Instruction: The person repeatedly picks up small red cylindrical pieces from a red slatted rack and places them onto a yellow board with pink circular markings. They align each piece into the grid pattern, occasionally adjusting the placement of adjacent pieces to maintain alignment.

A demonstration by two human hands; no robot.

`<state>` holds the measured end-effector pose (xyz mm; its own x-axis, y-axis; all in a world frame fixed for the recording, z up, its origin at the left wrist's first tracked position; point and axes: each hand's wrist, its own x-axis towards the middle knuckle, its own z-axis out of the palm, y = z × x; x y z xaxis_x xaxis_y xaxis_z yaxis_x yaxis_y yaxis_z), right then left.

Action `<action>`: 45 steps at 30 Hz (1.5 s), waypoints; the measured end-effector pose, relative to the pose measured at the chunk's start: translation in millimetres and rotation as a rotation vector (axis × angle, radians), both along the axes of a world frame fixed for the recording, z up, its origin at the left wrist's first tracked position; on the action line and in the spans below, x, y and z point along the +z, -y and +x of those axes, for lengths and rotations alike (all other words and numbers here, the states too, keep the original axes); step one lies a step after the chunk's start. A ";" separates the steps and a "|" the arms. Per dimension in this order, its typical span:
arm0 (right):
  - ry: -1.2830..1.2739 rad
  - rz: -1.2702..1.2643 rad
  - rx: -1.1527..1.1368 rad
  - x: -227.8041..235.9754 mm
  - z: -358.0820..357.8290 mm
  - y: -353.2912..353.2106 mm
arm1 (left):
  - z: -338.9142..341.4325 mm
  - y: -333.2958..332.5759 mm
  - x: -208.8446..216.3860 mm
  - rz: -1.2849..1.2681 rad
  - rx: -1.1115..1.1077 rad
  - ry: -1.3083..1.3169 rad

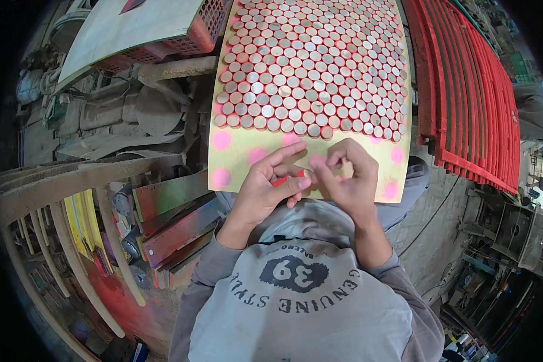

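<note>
A pale yellow board [241,154] with pink spots lies in front of me. Close-set rows of short round pieces [314,72], pale on top and red on the sides, cover most of it. Over the board's near edge, my left hand [264,182] is closed around red round pieces [282,180], which show between thumb and fingers. Just right of it, my right hand [355,178] has its thumb and fingers curled in a pinch. Whatever that pinch may hold is hidden or too small to make out. The two hands are close together.
Right of the board stands a rack of red slats [473,102]. On the left are a white panel [133,30] over a red plastic crate [208,27], a wooden rack with bars [90,265] and stacked painted metal strips [178,232]. Shelves with clutter [495,295] stand at lower right.
</note>
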<state>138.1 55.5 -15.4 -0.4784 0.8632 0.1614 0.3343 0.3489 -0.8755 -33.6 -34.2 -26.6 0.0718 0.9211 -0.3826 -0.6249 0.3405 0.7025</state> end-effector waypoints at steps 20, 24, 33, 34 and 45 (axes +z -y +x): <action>0.170 0.078 -0.314 -20.7 20.7 -12.8 | 11.0 -12.4 -5.5 -0.059 -0.139 -0.081; 0.196 0.018 -0.363 -26.5 19.6 -11.3 | 16.6 -17.8 -5.9 -0.063 -0.137 -0.072; 0.100 0.038 -0.363 -38.4 19.7 -10.1 | 18.9 -20.6 -10.5 -0.048 -0.136 -0.035; 0.101 0.050 -0.341 -39.3 19.5 -9.3 | 17.1 -20.9 -11.0 -0.056 -0.144 -0.018; 0.098 0.096 -0.385 -43.3 18.1 -9.8 | 16.2 -18.7 -13.9 -0.052 -0.126 0.013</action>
